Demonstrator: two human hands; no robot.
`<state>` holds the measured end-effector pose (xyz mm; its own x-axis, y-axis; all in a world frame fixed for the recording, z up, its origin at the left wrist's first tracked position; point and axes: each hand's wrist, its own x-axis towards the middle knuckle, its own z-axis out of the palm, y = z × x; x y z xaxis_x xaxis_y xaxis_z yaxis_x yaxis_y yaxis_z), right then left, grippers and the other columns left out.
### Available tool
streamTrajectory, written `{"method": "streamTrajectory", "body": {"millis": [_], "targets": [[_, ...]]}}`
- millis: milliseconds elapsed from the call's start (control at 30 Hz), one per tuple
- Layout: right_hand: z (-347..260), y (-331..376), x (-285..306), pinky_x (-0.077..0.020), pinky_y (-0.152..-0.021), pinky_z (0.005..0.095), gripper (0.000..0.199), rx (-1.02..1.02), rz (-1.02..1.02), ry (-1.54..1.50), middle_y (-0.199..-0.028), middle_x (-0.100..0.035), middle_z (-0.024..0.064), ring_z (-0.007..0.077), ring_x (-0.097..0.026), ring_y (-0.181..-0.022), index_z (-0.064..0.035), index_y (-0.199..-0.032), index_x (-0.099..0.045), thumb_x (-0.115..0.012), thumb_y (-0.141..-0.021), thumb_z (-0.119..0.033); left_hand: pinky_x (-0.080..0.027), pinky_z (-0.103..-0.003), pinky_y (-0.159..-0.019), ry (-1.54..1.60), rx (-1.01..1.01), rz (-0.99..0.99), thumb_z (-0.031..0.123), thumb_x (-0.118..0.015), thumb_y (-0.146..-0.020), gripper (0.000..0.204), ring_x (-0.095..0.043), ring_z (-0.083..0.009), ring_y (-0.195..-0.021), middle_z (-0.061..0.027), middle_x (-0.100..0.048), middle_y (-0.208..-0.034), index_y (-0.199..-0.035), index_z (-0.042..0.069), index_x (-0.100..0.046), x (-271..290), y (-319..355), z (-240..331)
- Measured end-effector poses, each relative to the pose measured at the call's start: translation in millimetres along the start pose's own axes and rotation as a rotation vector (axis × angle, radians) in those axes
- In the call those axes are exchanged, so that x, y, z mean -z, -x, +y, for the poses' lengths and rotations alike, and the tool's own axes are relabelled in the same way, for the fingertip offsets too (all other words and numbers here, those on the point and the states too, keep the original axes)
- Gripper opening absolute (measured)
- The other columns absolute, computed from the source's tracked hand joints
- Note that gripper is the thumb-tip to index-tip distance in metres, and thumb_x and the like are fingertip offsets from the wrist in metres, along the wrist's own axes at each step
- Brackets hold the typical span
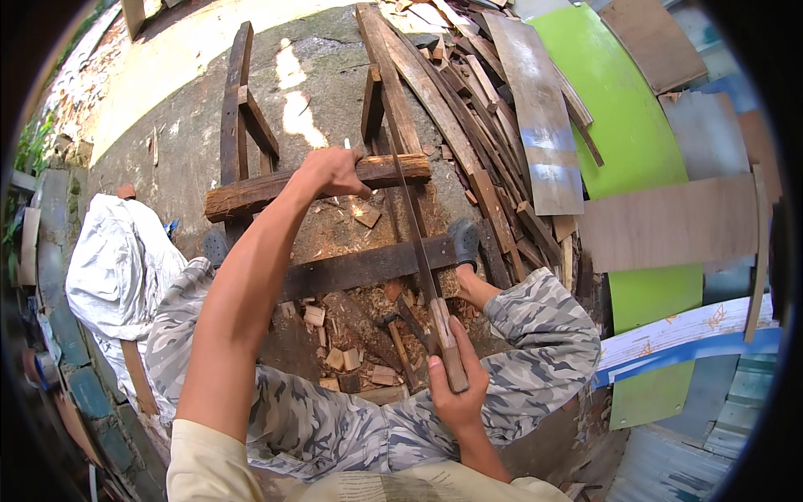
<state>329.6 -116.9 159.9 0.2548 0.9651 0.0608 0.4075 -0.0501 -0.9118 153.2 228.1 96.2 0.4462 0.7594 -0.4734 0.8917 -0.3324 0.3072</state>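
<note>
a rough, weathered wooden beam [318, 186] is laid crosswise over a dark timber frame [238, 109] on the concrete floor [180, 117]. the beam is taken as the landmark. the left hand [335, 171] is pressed on the top of the beam near its middle, with the fingers clenched over the far edge. the right hand [456, 386] is held well below the beam, close to the body, with the fingers closed around the pale wooden handle of a long handsaw [416, 243]. the narrow saw blade is run from that handle up to the right part of the beam, which it crosses just right of the left hand.

no container is seen. below the beam, sawdust and small cut wood blocks [345, 358] are scattered loosely on the ground, between a dark plank [360, 266] and the knees in camouflage trousers [535, 335]. a foot in a grey shoe [464, 238] is set on the right end of that plank.

to the right of the beam, room is closed off by a dense pile of splintered slats and boards [489, 125], and further right by flat plywood sheets [669, 222] and a bright green panel [615, 109]. to the left of the beam, a white crumpled sack [121, 263] is seen. above the beam, open sunlit concrete is left free.
</note>
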Motion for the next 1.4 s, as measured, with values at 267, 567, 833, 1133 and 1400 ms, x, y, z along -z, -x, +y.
{"method": "streamTrajectory", "body": {"millis": [267,567,833,1133,1400], "targets": [[36,-146,-66,-0.0445,-0.106,0.0333,0.056,0.071,-0.026,-0.091,-0.141,-0.060,0.0220,0.0288,-0.060,-0.126,0.0026,-0.146,-0.050,-0.060,-0.092,-0.005,-0.056,-0.045,-0.091,0.037,0.030,-0.081,0.053,-0.079,-0.069,0.080,-0.069,-0.0376,-0.101,-0.0235,-0.072,-0.110,-0.121,-0.005,-0.066,-2,-3,1],[13,-10,-6,-0.0537,-0.068,0.0275,0.057,-0.039,-0.007,0.008,-0.103,-0.076,0.0178,0.0097,-0.067,-0.072,0.0007,-0.145,-0.053,-0.062,-0.089,-0.004,-0.057,-0.046,-0.089,0.048,0.037,-0.100,0.057,-0.079,-0.071,0.081,-0.070,-0.0377,-0.099,-0.0269,-0.072,-0.105,-0.113,-0.010,-0.066,-3,-11,-12],[30,-23,-22,-0.0538,-0.066,0.0293,0.059,0.063,0.041,0.025,-0.098,-0.076,0.0164,0.0145,-0.068,-0.068,-0.0088,-0.147,-0.054,-0.063,-0.089,-0.007,-0.052,-0.049,-0.092,-0.247,-0.101,0.438,0.060,-0.078,-0.073,0.087,-0.064,-0.0326,-0.107,-0.0161,-0.066,-0.110,-0.135,0.004,-0.056,-56,3,-5],[16,-30,-19,-0.0521,-0.082,0.0283,0.059,-0.113,-0.093,-0.093,-0.117,-0.072,0.0186,0.0138,-0.065,-0.089,-0.0026,-0.148,-0.050,-0.060,-0.091,-0.004,-0.055,-0.047,-0.071,-0.427,-0.083,0.625,0.023,-0.071,-0.080,0.048,-0.070,-0.0353,-0.083,-0.0179,-0.067,-0.092,-0.121,0.004,-0.055,-75,1,-22],[4,-68,-25,-0.0558,-0.081,0.0338,0.059,0.098,0.002,-0.072,-0.113,-0.072,0.0259,0.0270,-0.076,-0.095,-0.0033,-0.148,-0.050,-0.061,-0.089,-0.005,-0.059,-0.047,-0.067,-0.289,-0.069,0.259,0.027,-0.073,-0.070,0.038,-0.072,-0.0372,-0.077,-0.0203,-0.072,-0.081,-0.099,0.003,-0.065,-14,-3,-8]]}}
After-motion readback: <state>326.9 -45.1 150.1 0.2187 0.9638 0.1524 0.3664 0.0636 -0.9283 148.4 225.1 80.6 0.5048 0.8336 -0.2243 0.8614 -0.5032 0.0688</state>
